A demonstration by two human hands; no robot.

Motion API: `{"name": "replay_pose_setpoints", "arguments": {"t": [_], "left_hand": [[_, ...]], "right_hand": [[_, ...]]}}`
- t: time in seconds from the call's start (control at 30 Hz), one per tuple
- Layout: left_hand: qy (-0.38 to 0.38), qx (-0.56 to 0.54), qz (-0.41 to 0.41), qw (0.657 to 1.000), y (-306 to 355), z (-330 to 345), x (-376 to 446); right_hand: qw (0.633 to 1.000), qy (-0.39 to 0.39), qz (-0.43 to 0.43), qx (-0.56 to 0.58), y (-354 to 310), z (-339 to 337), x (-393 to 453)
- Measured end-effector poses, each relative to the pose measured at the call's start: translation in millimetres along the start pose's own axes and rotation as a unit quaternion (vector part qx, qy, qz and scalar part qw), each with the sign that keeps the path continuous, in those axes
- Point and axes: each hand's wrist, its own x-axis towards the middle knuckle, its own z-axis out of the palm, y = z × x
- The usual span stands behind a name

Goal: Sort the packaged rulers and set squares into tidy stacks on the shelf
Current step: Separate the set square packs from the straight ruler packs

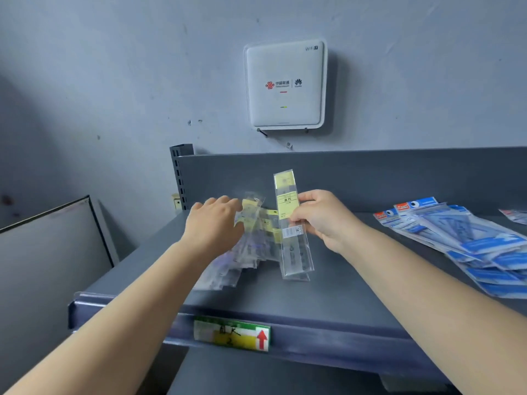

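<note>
Hands over the grey shelf [328, 297]: right hand [322, 218] pinches an upright packaged ruler [291, 223], its lower end on the shelf, while left hand [214, 223] lies spread, fingers loose, on a messy ruler pile [245, 252]. Blue set-square packs [462, 238] fan out far right.

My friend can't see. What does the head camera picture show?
The right hand holds a packaged ruler upright over a grey shelf, while the left hand reaches into a messy ruler pile. Blue packets lie to the right.
</note>
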Motion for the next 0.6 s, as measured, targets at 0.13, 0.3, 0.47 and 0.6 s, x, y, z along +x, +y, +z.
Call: {"name": "replay_pose_setpoints", "arguments": {"t": [0.13,0.3,0.47,0.6], "left_hand": [[0.001,-0.016,-0.001,1.000,-39,7,4],[0.012,-0.058,0.004,0.998,-58,18,7],[0.029,-0.089,0.004,0.996,-59,18,17],[0.036,-0.093,0.012,0.995,-53,15,21]], "right_hand": [[1.000,0.024,0.004,-0.015,-6,42,12],[0.998,0.055,-0.024,-0.035,-15,72,22],[0.997,0.061,-0.050,0.007,-22,79,31],[0.939,0.062,-0.040,-0.336,-14,68,32]]}}
